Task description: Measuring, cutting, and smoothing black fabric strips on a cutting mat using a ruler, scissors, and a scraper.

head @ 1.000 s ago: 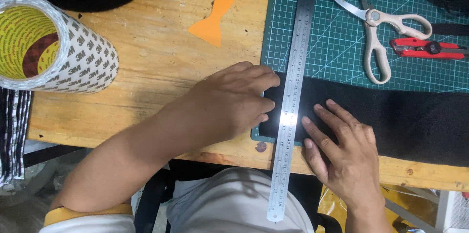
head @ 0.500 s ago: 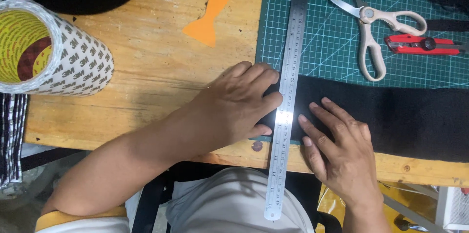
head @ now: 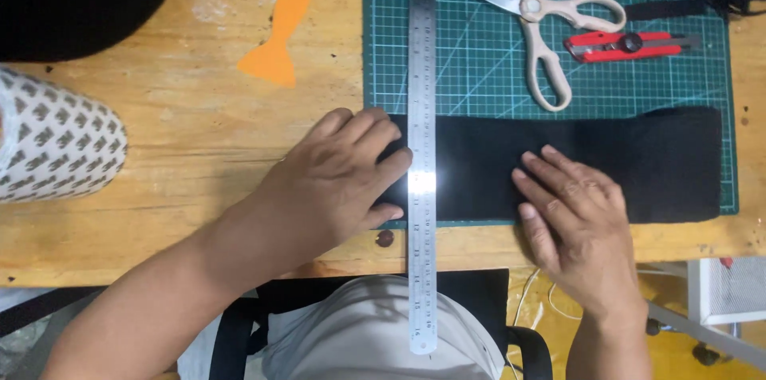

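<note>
A steel ruler (head: 421, 149) lies across the green cutting mat (head: 479, 69), its long axis running from the far edge of the mat straight back toward the person, with its near end overhanging the edge of the wooden table (head: 175, 149). Under the ruler, a strip of black fabric (head: 638, 165) stretches crosswise along the mat's near edge, its long axis at a right angle to the ruler.

The left hand (head: 335, 181) lies flat just left of the ruler, fingers spread and extended, their tips touching the ruler's edge and pressing the fabric's left end (nothing is gripped). The right hand (head: 574, 220) rests palm down on the fabric to the right of the ruler, fingers open and apart from it.

Further right of the ruler, on the mat, lie scissors (head: 535, 21) and a red utility knife (head: 622, 45). Left of the ruler, an orange scraper (head: 279, 29) sits on the table.
</note>
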